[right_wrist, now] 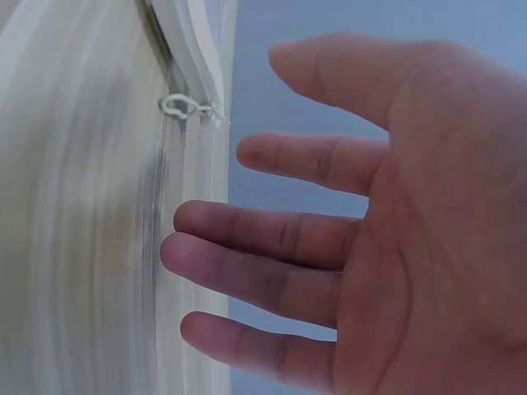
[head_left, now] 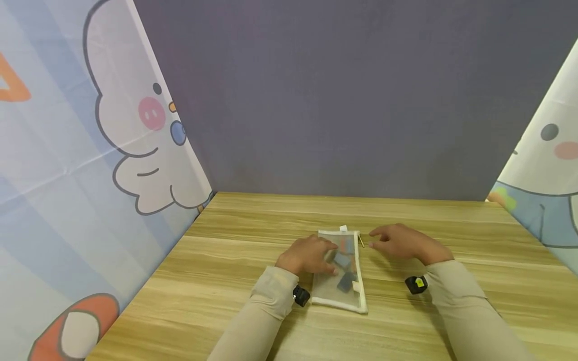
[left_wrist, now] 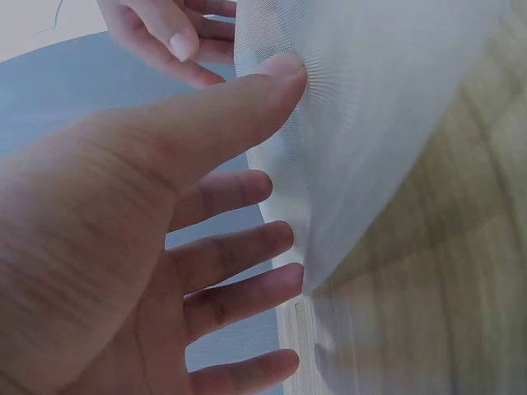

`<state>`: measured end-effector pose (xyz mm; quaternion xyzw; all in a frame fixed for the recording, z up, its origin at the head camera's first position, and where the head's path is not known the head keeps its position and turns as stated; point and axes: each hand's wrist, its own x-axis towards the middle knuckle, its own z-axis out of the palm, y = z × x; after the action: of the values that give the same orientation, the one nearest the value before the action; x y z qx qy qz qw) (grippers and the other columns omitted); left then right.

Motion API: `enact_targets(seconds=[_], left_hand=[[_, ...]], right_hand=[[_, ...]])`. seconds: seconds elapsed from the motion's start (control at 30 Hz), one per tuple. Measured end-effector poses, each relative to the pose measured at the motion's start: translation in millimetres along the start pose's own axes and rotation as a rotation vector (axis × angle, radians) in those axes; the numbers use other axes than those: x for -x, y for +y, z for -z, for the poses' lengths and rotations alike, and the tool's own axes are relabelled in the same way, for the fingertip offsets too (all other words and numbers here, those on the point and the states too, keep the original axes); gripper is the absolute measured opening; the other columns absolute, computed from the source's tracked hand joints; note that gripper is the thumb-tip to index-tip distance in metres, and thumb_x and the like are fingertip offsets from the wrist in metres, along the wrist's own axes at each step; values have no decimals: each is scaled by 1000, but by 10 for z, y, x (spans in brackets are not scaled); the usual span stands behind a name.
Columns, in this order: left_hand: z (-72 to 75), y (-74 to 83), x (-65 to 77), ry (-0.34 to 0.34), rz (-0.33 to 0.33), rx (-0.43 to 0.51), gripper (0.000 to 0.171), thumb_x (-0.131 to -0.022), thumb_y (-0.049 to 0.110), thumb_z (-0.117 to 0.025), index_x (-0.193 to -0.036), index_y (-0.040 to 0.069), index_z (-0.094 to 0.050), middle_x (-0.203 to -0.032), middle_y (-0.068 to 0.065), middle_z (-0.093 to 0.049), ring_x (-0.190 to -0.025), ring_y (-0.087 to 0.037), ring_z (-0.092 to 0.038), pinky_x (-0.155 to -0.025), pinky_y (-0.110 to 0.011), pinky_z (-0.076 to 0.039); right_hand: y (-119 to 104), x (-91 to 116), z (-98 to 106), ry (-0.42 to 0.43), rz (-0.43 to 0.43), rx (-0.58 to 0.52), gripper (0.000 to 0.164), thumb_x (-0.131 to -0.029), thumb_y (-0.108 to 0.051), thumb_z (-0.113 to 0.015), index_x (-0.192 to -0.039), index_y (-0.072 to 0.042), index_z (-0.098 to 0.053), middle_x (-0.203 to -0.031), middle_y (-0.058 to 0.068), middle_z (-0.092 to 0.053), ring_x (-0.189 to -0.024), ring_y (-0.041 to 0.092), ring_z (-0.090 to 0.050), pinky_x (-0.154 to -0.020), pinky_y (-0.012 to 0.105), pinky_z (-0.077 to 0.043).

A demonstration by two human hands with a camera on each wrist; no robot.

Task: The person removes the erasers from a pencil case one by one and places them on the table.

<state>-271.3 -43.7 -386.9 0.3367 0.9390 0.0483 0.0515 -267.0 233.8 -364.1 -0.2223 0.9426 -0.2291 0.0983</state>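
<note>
A translucent mesh zipper pouch (head_left: 327,292) with white edging lies flat on the wooden table. Several small flat pieces, such as a dark blue-grey one (head_left: 346,282), show through its mesh. My left hand (head_left: 309,255) rests over the pouch's left half, fingers spread. In the left wrist view its thumb presses the mesh (left_wrist: 370,107), which puckers around the tip. To the right of the pouch, my right hand (head_left: 402,241) hovers with relaxed fingers, holding nothing. Nearest to it is the zipper pull (head_left: 362,241) at the pouch's top right corner, seen as a small loop (right_wrist: 177,104) from the right wrist.
The wood-grain table (head_left: 189,296) runs back to a grey panel (head_left: 343,100). Cartoon-printed cloth (head_left: 54,200) borders the left side, and a similar one (head_left: 553,200) stands at the right. Small white tabs stick out at the pouch's top edge and lower right.
</note>
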Motion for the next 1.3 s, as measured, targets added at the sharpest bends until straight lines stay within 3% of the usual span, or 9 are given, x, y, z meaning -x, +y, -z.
enact_targets(seconds=[0.3, 0.5, 0.73, 1.13, 1.3], left_hand=[[7, 55, -57, -2, 13, 8, 65, -89, 55, -72, -145, 27, -57, -145, 8, -54, -133, -17, -50, -104, -38, -46], [30, 74, -65, 4, 4, 1, 66, -90, 57, -69, -146, 27, -55, -148, 7, -52, -137, -22, -46, -107, -43, -44], [33, 16, -41, 10, 4, 7, 57, -95, 60, -60, -146, 36, -53, -148, 0, -51, -136, -24, -46, -102, -47, -46], [-37, -3, -89, 28, -16, 13, 62, -91, 70, -57, -145, 37, -56, -139, 1, -53, -123, -16, -51, -93, -37, -49], [-91, -10, -122, 36, -26, 56, 60, -91, 68, -59, -141, 36, -58, -145, 0, -50, -131, -18, -47, -105, -39, -44]], right_hand=[[28, -35, 45, 65, 28, -11, 48, -103, -33, -58, -133, 5, -61, -114, 21, -70, -103, 36, -68, -86, 51, -55], [76, -37, 65, 128, 17, -5, 43, -103, -29, -58, -129, 5, -63, -112, 20, -70, -100, 36, -67, -82, 51, -55], [107, -132, -25, 144, 3, -19, 41, -104, -30, -57, -128, 3, -64, -113, 18, -70, -102, 35, -67, -83, 51, -55], [156, -160, -126, 199, -18, -14, 33, -103, -28, -59, -119, 0, -69, -109, 17, -70, -97, 33, -67, -81, 52, -54], [170, -194, -195, 214, -12, 6, 31, -101, -25, -60, -117, -1, -70, -106, 17, -71, -94, 32, -68, -81, 52, -55]])
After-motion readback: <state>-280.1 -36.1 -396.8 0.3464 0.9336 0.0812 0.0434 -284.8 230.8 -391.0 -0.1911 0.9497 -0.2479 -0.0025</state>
